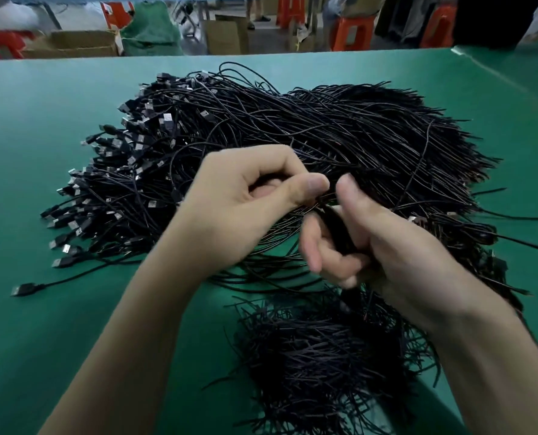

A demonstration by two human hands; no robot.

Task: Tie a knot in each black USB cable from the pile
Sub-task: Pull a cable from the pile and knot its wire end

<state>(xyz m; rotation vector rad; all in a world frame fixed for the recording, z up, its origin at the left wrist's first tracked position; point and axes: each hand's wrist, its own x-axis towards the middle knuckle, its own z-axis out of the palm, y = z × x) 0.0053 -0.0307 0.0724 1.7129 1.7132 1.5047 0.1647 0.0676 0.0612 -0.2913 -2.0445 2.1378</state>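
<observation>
A big pile of black USB cables covers the middle of the green table, with the plugs fanned out to the left. My left hand is curled, thumb and forefinger pinching a thin black cable over the pile's near edge. My right hand, blurred, grips a black bundle of cable in its fist, thumb raised beside the left thumb. A smaller heap of black cables lies close to me, below my right hand.
A single USB plug lies apart at the left. Beyond the table's far edge stand cardboard boxes, a green sack and orange stools. A person's feet show far back.
</observation>
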